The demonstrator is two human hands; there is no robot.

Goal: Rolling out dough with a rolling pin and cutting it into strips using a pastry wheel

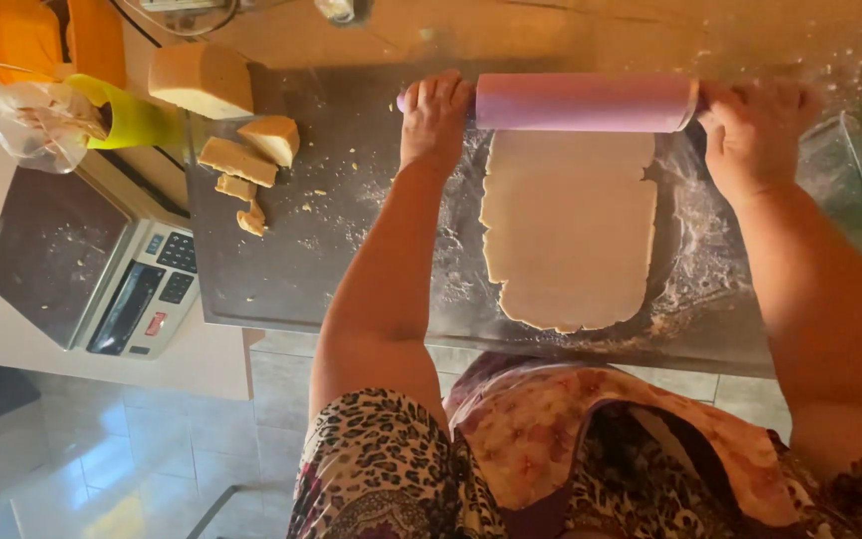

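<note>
Both hands clamped on a pink rolling pin [586, 102]: left hand [434, 118] curled over one end, right hand [755, 130] over the other. Pin rested at twelve o'clock of a flat dough sheet [569, 235] on a floured steel board [281, 269]. Dough chunks [246, 160] at ten o'clock, scale [137, 289] at nine.

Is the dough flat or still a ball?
Flat: the dough lies spread in a thin sheet on the floured metal worktop, under the pink rolling pin.

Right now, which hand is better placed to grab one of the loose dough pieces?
The left hand. It grips the rolling pin at the end nearer the loose dough pieces. The right hand holds the far end, with the rolled dough sheet between.
</note>
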